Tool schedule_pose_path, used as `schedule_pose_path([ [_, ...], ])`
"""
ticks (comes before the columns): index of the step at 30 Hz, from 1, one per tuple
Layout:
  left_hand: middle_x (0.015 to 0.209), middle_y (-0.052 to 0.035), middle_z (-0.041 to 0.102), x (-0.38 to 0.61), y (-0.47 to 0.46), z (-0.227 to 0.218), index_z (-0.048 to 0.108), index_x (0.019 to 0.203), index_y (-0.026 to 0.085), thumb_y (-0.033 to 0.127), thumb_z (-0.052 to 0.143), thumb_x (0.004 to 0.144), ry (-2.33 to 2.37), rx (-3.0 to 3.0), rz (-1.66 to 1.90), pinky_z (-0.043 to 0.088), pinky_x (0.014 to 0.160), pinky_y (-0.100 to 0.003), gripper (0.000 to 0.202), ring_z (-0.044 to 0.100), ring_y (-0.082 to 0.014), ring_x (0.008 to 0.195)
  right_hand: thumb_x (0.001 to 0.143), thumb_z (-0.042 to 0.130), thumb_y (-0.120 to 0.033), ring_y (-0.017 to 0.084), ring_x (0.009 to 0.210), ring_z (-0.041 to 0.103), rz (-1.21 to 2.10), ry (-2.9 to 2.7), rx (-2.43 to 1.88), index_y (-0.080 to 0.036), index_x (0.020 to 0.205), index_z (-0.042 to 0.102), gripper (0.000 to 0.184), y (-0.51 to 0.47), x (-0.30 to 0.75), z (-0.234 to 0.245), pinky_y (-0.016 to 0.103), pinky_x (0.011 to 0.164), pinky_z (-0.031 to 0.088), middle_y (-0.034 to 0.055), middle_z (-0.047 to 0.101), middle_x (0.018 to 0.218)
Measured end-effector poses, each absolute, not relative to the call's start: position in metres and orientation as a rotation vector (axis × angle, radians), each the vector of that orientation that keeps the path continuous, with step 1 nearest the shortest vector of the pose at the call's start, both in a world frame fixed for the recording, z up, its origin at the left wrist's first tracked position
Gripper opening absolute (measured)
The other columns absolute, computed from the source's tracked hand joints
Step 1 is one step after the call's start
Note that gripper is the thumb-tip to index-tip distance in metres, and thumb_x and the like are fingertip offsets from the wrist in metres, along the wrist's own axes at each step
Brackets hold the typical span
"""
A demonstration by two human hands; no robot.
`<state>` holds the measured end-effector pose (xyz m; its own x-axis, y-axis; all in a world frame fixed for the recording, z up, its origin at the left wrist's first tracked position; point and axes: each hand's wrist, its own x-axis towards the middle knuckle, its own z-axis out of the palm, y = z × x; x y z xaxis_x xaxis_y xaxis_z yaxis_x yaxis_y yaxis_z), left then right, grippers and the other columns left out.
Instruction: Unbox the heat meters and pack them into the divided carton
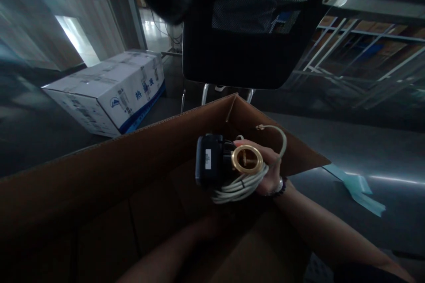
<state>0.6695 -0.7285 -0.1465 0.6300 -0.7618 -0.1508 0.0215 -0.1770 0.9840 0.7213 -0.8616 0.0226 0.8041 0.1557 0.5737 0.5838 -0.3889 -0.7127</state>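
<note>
My right hand [272,179] is closed round a heat meter [209,161] and holds it up inside an open cardboard box [199,121]. The meter has a black housing with a small white label, a round brass pipe end [235,159] facing me, and a bundled pale cable [241,188]. One loose cable end [282,135] arches up behind my hand. Lower down, my left hand [210,226] reaches into the dark of the box below the meter. Shadow hides its fingers, so what it touches cannot be made out.
A taped white carton [109,84] with blue print stands beyond the box on the left. A black mesh-backed chair [232,53] is directly ahead. Strips of pale green tape [358,188] lie at the right. Metal racks [358,48] stand at the upper right.
</note>
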Motion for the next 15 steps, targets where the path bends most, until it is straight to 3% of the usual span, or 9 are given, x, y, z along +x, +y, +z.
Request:
schedule_pose_path([
  [5,0.146,-0.0027,0.025,0.671,-0.734,-0.153,0.039,0.133,0.025,0.048,0.035,0.088,-0.737,1.727,-0.706,0.006,0.11,-0.049,0.051,0.015,-0.0274,0.135,0.066,0.06,-0.023,0.019,0.069,0.065,-0.746,-0.694,-1.895,-0.018,0.098,0.062,0.033,-0.864,0.716,0.017,0.027,0.063,0.054,0.0065,0.069,0.086],
  [9,0.143,-0.0029,0.033,0.673,-0.734,-0.152,0.04,0.133,0.026,0.045,0.034,0.089,-0.748,1.726,-0.762,0.015,0.11,-0.046,0.047,0.022,-0.0241,0.133,0.063,0.061,-0.023,0.02,0.07,0.064,-0.704,-0.665,-1.826,-0.016,0.097,0.063,0.034,-0.864,0.722,0.014,0.031,0.069,0.054,0.0067,0.068,0.083],
  [12,0.139,-0.0043,0.04,0.673,-0.728,-0.144,0.046,0.129,0.026,0.047,0.031,0.09,-0.807,1.678,-0.787,0.02,0.108,-0.044,0.047,0.027,-0.0239,0.131,0.058,0.062,-0.025,0.017,0.067,0.061,-0.301,-0.503,-1.822,-0.014,0.092,0.063,0.035,-0.867,0.738,0.012,0.027,0.063,0.051,0.0046,0.066,0.079],
  [15,0.128,-0.0063,0.051,0.671,-0.726,-0.137,0.052,0.123,0.023,0.049,0.028,0.09,-0.734,1.694,-0.868,0.027,0.105,-0.042,0.048,0.042,-0.0233,0.121,0.053,0.058,-0.019,0.011,0.055,0.053,0.291,-0.303,-1.859,-0.012,0.079,0.06,0.027,-0.872,0.759,0.003,0.02,0.049,0.044,-0.0006,0.06,0.066],
])
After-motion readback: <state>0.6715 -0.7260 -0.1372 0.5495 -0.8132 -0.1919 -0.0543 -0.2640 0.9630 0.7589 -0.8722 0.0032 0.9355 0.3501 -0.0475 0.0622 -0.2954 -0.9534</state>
